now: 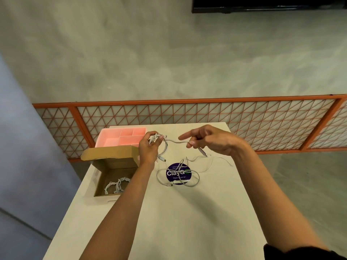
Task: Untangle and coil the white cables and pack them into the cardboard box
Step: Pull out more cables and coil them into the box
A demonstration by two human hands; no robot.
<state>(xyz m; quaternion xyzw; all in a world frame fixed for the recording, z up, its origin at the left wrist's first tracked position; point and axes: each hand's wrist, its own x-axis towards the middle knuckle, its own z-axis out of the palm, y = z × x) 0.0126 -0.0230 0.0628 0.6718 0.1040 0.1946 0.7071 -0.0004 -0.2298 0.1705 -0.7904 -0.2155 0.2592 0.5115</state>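
Fingers of the left hand (149,149) curl round a partly coiled white cable (165,147); the right hand (210,140) pinches its straight run, index finger extended, above the open brown cardboard box (112,166) holding coiled white cables (116,185).

White cables (178,177), pink tray (120,136)

Your only view came from the wide-angle camera on your head. It looked forward and down from the near end of the table (169,212), close enough that both your forearms ran up from the bottom edge to your left hand (149,149) and right hand (212,141) at mid-frame. The table stretched away from you to the orange lattice rail (187,113) at its far end. Grey concrete (169,53) filled the upper half.
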